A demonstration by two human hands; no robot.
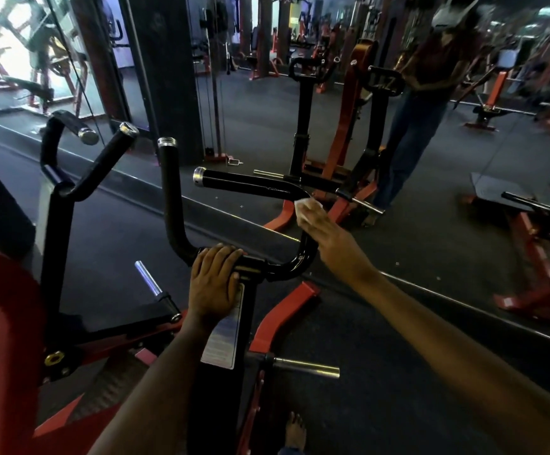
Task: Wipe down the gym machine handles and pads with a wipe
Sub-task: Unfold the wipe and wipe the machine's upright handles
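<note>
A black bent handle bar (250, 185) with chrome end caps rises from the red and black gym machine in front of me. My right hand (329, 238) holds a white wipe (306, 210) against the bend of that bar, fingers wrapped round the tube. My left hand (216, 277) rests over the bar's base joint on top of the black upright post (221, 372), fingers curled over it. A second upright black grip (168, 192) stands to the left of my left hand. Further left is another forked black handle (70, 178).
A wall mirror (398, 126) right behind the machine reflects it and a standing person. Chrome weight pegs (306, 367) (148, 277) stick out at the sides. A red pad (4, 307) sits at the left. A bare foot (295, 431) stands on the dark rubber floor.
</note>
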